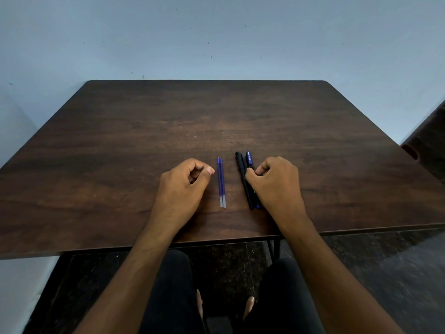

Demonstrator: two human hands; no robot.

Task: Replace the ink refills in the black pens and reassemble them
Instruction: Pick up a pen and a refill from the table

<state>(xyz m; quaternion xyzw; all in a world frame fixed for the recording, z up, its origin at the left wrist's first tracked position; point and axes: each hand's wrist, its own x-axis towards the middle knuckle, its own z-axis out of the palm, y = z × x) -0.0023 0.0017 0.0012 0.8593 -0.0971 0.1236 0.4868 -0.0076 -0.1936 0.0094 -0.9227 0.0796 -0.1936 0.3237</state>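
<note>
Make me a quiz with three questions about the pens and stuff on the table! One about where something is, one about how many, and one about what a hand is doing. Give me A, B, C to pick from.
1. Where do the refills lie?
A. between the two hands
B. at the table's far edge
C. on the floor

2. How many loose refills are on the table?
A. one
B. two
C. five

3. What is the left hand doing?
A. holding a pen up
B. pinching a refill
C. resting loosely curled, holding nothing

Answers: 1 A, they lie between the left hand and the right hand. 2 B, two thin blue sticks lie side by side. 3 C, its fingers curl on the table with nothing in them, while the right hand's fingers touch the black pens.
</note>
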